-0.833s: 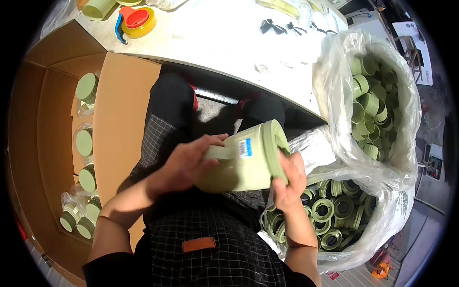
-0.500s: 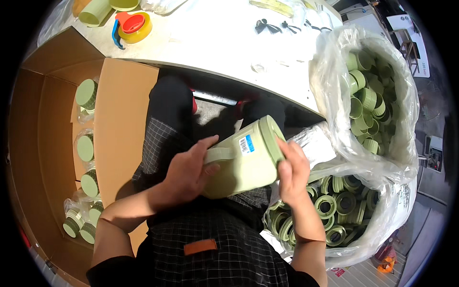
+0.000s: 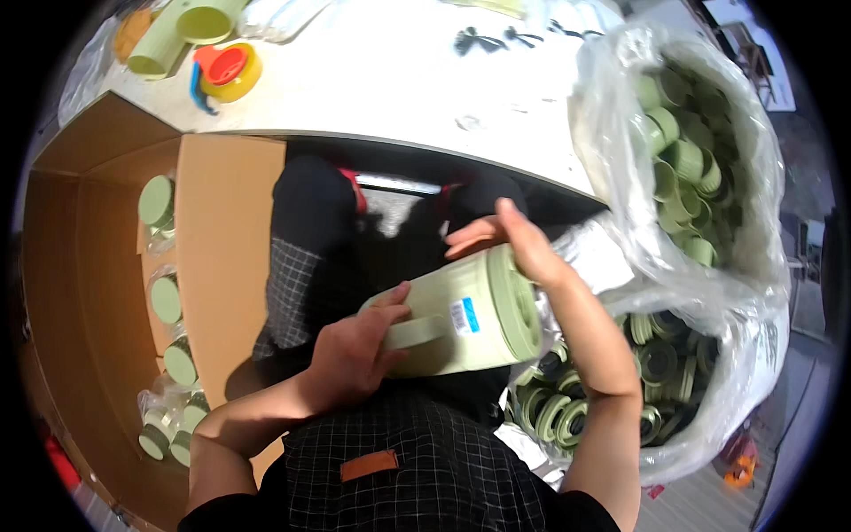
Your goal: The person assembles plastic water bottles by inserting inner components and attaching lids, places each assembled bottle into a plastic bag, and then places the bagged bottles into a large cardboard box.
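A pale green plastic jug [image 3: 461, 315] with a handle and a small blue-and-white sticker lies sideways over my lap. My left hand [image 3: 355, 350] grips its handle and body. My right hand [image 3: 514, 239] rests on the jug's wide rim end, fingers spread over the top edge. Right of my lap, a clear plastic bag [image 3: 683, 417] holds several green ring-shaped lids. A second clear bag [image 3: 683, 142] of green caps stands behind it.
An open cardboard box [image 3: 89, 293] on my left holds several wrapped green-lidded jugs [image 3: 164, 297]. A white table [image 3: 399, 80] ahead carries a yellow tape roll with a red core [image 3: 226, 69], green cups [image 3: 177, 31] and small dark parts.
The jug has turned and dropped a little lower over my lap. My right hand moved from the jug's lower rim up onto its top edge.
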A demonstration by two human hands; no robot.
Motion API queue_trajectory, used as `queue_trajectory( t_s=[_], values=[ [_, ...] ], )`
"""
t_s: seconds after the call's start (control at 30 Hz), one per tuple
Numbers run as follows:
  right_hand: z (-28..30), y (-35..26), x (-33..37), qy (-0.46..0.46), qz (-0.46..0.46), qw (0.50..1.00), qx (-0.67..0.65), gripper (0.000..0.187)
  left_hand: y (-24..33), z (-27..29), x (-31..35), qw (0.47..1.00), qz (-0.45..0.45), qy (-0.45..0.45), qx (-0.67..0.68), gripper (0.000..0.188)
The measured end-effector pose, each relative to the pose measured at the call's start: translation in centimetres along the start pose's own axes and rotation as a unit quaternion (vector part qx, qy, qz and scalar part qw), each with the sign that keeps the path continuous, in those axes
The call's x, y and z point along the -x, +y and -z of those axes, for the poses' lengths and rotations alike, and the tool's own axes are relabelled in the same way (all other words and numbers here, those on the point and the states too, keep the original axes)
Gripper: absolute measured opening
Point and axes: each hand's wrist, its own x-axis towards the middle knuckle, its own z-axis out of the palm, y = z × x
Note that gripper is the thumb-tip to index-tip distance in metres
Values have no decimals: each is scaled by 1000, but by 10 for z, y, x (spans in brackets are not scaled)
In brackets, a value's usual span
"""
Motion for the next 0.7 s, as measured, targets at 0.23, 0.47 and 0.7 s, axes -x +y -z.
queue_trajectory(
  t_s=[0.23, 0.47, 0.7],
  values=[
    [45, -59, 17, 39, 211, 968, 131, 78, -2, -1, -1, 999, -23, 8, -27, 51],
    [21, -9, -6, 57, 130, 979, 144, 80, 8, 29, -28, 997, 22, -76, -6, 54],
    [14, -18, 2, 35, 225, 942, 245, 60, 19, 78, -215, 969, -139, 205, 0, 9]
  ],
)
